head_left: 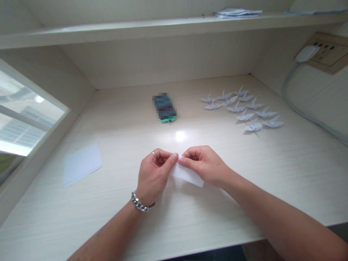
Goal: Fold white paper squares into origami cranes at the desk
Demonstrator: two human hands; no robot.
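Observation:
A folded piece of white paper is held just over the desk, close to its front edge. My left hand, with a ring and a chain bracelet, pinches the paper's upper edge between thumb and fingers. Right beside it, my right hand pinches the same edge, the two thumbs almost touching. Part of the paper is hidden behind the fingers, so its full shape cannot be made out. To the left lies a small stack of white paper sheets on the desk.
Several white paper cranes stand in rows at the back right. A phone in a green case lies at the back middle. Folded papers rest on the shelf. At right, a white charger with a grey cable is plugged in.

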